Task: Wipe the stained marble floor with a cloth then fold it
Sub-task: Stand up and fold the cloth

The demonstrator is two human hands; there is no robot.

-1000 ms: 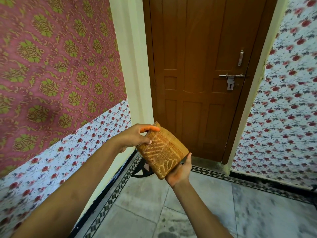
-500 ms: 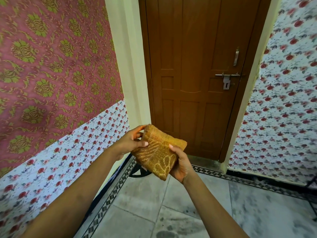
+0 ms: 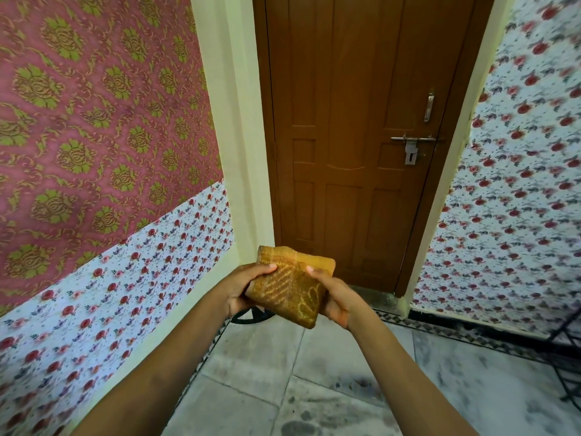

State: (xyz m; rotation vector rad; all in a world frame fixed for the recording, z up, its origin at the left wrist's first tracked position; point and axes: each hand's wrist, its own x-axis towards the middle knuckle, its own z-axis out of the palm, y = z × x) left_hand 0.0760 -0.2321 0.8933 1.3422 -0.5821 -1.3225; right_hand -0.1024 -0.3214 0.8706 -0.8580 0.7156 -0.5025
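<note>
1. Mustard terry cloth, folded into a thick square pad, sits between both hands at chest height, well above the floor.
2. Left hand grasps the pad's left edge, thumb lying across the top face, fingers underneath.
3. Right hand grasps the right edge the same way, thumb on top, palm cupping the side.
4. Judging by the neat pad, the folding looks close to done; what remains is squaring and pressing it.
5. To do this well, keep both thumbs flat and press toward each other evenly, so the layers stay stacked and no corner slips out.
6. The pad's far edge, beyond the thumbs, bulges a little; smoothing it down with the thumbs would tighten the fold.
7. Below the hands, the floor shows dark smudges on the nearer tiles, so the wiping may not have cleared everything; I cannot tell if these are stains or marble veining.
8. Ahead of the hands stands a shut door; patterned walls flank both sides.
</note>
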